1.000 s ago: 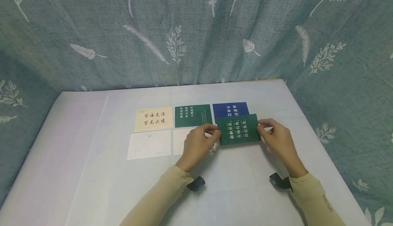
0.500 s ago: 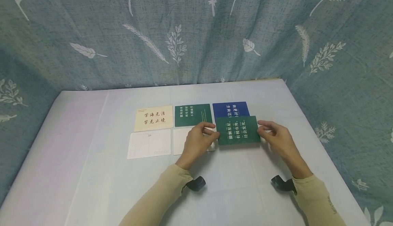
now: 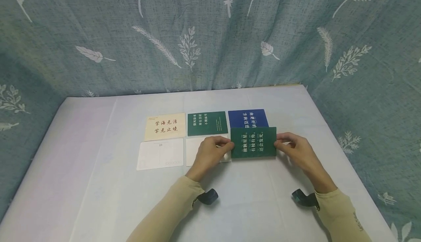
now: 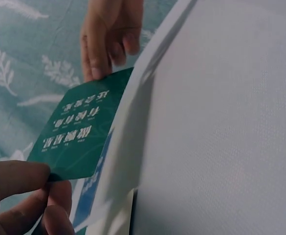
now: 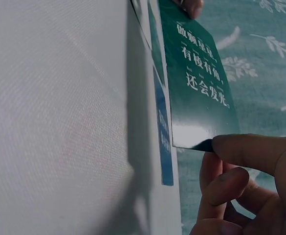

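Between both hands, a dark green postcard (image 3: 253,142) with white lettering is held above the table. The left hand (image 3: 212,154) pinches its left edge between thumb and fingers, and the right hand (image 3: 297,152) pinches its right edge. Both wrist views show a gap and a shadow under the card. Behind it lies a blue postcard (image 3: 246,117), its near part covered in the head view. A pale postcard (image 3: 194,150) lies partly hidden beneath the left hand. Left of the blue one is another green postcard (image 3: 213,123), flat on the table.
A cream postcard (image 3: 165,126) with brown lettering lies at the far left of the back row, a white postcard (image 3: 160,154) in front of it. All rest on the white table (image 3: 108,198). A patterned curtain (image 3: 210,52) hangs behind and along the sides.
Both hands have brought the green postcard slightly toward the person and left, and levelled its tilt. More of the blue postcard now shows behind it. The cards on the table have stayed put.
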`<state>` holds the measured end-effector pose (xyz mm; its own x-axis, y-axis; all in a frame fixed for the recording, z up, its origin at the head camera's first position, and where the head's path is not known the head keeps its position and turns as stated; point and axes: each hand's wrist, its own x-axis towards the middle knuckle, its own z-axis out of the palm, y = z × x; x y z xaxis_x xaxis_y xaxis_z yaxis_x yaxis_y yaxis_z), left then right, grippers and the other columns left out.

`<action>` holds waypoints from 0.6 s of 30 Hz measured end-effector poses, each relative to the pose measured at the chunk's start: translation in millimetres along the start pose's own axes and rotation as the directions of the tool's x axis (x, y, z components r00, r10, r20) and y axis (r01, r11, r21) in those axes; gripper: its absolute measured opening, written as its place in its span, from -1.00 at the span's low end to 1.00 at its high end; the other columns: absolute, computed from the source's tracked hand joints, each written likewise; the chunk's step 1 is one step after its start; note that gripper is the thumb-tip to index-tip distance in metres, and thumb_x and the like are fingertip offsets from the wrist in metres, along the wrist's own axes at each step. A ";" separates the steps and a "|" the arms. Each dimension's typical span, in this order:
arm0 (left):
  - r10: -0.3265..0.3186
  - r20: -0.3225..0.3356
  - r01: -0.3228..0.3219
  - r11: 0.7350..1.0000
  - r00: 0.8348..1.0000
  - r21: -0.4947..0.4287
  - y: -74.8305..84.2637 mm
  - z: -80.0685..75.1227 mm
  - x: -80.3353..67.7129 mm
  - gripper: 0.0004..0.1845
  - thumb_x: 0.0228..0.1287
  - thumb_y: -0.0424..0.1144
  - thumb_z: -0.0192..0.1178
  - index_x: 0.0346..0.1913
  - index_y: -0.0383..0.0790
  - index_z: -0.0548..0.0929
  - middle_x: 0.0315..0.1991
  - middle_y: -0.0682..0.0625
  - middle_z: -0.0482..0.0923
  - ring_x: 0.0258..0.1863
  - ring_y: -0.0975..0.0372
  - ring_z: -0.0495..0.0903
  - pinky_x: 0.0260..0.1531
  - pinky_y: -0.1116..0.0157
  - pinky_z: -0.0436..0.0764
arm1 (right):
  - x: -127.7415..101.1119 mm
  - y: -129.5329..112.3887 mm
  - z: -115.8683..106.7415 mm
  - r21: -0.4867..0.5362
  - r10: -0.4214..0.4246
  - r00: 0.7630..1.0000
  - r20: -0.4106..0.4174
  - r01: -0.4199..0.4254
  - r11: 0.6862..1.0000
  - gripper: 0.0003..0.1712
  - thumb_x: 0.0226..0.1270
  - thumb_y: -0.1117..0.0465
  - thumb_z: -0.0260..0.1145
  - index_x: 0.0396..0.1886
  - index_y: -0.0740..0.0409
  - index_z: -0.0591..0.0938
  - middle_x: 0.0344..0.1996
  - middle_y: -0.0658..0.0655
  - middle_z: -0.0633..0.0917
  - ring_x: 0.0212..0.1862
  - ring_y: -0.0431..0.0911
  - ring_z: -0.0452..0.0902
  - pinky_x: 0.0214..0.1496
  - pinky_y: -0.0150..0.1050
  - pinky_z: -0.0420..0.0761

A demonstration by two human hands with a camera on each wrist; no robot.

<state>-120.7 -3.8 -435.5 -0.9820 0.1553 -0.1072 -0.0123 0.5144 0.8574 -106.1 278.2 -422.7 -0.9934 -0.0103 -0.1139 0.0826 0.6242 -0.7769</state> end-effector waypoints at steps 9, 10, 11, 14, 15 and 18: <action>-0.007 0.003 0.007 1.000 1.000 -0.005 -0.4 -3.4 0.1 -0.80 0.15 0.06 0.22 -0.31 0.07 0.74 -0.37 0.21 0.60 -0.36 0.28 0.52 -0.35 0.27 0.47 | -0.3 -0.9 -1.7 -0.014 0.010 0.999 0.038 -0.009 1.000 -0.52 0.22 -0.12 0.27 -0.04 0.12 0.62 -0.15 0.18 0.61 -0.43 -0.07 0.41 -0.55 -0.26 0.39; -0.009 0.006 0.009 1.000 1.000 -0.007 -0.3 -3.8 0.1 -0.79 0.15 0.06 0.22 -0.30 0.07 0.74 -0.37 0.20 0.60 -0.36 0.28 0.52 -0.35 0.26 0.46 | -0.2 -0.7 -1.7 -0.016 0.009 0.999 0.039 -0.008 1.000 -0.52 0.22 -0.13 0.27 -0.05 0.12 0.62 -0.14 0.18 0.61 -0.41 -0.07 0.41 -0.53 -0.26 0.39; -0.011 0.009 0.011 1.000 1.000 -0.009 -0.1 -4.2 0.0 -0.79 0.15 0.06 0.21 -0.30 0.07 0.74 -0.37 0.20 0.60 -0.36 0.27 0.52 -0.35 0.26 0.46 | -0.2 -0.6 -1.7 -0.015 0.007 0.999 0.039 -0.006 1.000 -0.52 0.21 -0.13 0.27 -0.05 0.12 0.62 -0.13 0.18 0.61 -0.40 -0.06 0.41 -0.52 -0.26 0.39; -0.016 0.016 0.016 1.000 1.000 -0.013 0.3 -5.3 -0.1 -0.77 0.16 0.07 0.20 -0.28 0.06 0.73 -0.37 0.18 0.59 -0.38 0.27 0.52 -0.36 0.26 0.46 | -0.3 -0.6 -1.7 -0.003 -0.005 0.999 0.040 0.005 1.000 -0.54 0.22 -0.12 0.27 -0.07 0.12 0.62 -0.15 0.18 0.61 -0.40 -0.07 0.40 -0.50 -0.25 0.40; -0.016 0.017 0.016 1.000 1.000 -0.013 0.4 -5.5 -0.1 -0.77 0.16 0.07 0.20 -0.28 0.05 0.73 -0.37 0.18 0.59 -0.39 0.27 0.52 -0.36 0.26 0.46 | -0.3 -0.8 -1.5 0.004 -0.009 0.999 0.041 0.009 1.000 -0.55 0.22 -0.11 0.27 -0.08 0.12 0.61 -0.16 0.17 0.61 -0.39 -0.06 0.40 -0.49 -0.25 0.40; -0.015 0.021 0.015 1.000 1.000 -0.017 0.4 -5.3 0.2 -0.74 0.17 0.07 0.19 -0.26 0.02 0.72 -0.38 0.17 0.59 -0.40 0.26 0.52 -0.36 0.27 0.46 | -1.0 -1.5 -1.5 0.022 -0.017 0.999 0.047 0.016 1.000 -0.57 0.24 -0.09 0.26 -0.08 0.13 0.61 -0.22 0.16 0.62 -0.37 -0.05 0.41 -0.45 -0.24 0.40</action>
<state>-121.9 -8.0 -432.6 -0.9776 0.1651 -0.1306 -0.0306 0.5024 0.8641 -105.3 278.5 -420.5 -0.9899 -0.0576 -0.1293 0.0682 0.6065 -0.7922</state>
